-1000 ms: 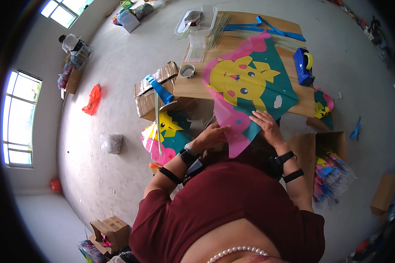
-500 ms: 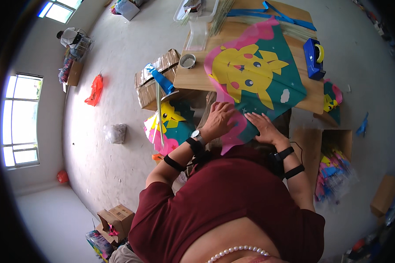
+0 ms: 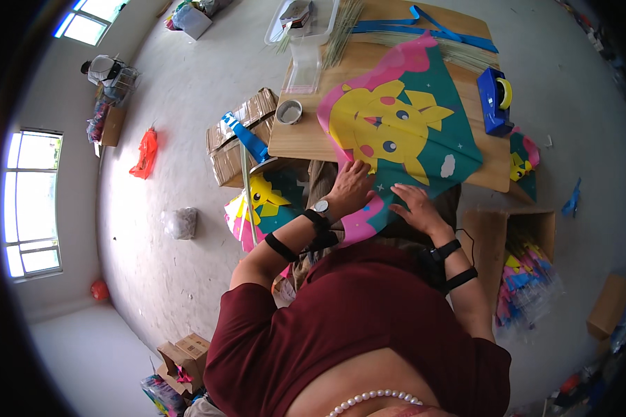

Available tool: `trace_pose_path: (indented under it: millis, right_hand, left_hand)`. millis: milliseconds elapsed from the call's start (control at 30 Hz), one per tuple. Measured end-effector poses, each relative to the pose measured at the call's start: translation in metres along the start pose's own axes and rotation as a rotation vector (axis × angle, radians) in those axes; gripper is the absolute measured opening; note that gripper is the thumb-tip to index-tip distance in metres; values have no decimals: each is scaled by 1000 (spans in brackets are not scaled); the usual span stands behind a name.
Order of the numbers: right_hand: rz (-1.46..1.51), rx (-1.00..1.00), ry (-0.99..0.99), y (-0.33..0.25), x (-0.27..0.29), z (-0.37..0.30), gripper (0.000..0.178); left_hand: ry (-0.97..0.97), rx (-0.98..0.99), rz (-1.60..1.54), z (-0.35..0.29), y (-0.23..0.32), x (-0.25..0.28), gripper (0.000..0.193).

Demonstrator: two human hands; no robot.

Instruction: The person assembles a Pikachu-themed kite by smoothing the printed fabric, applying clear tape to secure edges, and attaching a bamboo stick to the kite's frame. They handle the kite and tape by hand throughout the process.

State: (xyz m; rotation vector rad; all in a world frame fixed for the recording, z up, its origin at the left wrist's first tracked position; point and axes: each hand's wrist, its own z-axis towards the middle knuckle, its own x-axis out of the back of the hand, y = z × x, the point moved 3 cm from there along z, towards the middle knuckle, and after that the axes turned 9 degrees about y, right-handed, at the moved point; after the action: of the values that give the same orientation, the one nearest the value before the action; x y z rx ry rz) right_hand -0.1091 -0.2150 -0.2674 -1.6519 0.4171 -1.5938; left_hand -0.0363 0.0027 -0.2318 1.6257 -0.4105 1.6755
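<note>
A kite sail (image 3: 389, 128), printed with a yellow cartoon figure on green and edged in wavy pink, lies over the wooden table (image 3: 299, 142). Its near end hangs past the table's front edge toward my lap. My left hand (image 3: 353, 187) rests on the pink border near that edge, its fingers extended on the sheet. Beside it on the green part, my right hand (image 3: 419, 208) has its fingers spread, thumb apart, touching the sheet. Neither hand visibly grips anything.
On the table are a small round container (image 3: 289, 112), a blue tape dispenser (image 3: 494, 101), thin sticks (image 3: 342, 35) and blue strips (image 3: 445, 31). Another printed sail (image 3: 268, 198) hangs at the left, near a cardboard box (image 3: 219, 149). An open carton (image 3: 483, 243) stands at the right.
My left hand has flattened from a more curled pose, and my right fingers have lifted and spread slightly. The sail's near end has shifted a little; the whole view has tilted slightly.
</note>
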Motion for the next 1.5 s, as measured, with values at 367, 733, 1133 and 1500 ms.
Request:
trace_pose_path:
  millis: [367, 733, 1133, 1500]
  right_hand:
    - [-672, -282, 363, 76, 66, 3, 56]
    - [-660, -266, 430, 92, 73, 0, 54]
    - [-609, -266, 510, 123, 92, 34, 50]
    - [-750, -239, 464, 81, 73, 31, 58]
  left_hand:
    - [95, 218, 147, -36, -87, 12, 57]
    - [80, -140, -145, -23, -26, 18, 42]
    - [-219, 149, 144, 7, -3, -119, 58]
    - [295, -44, -377, 100, 16, -14, 13]
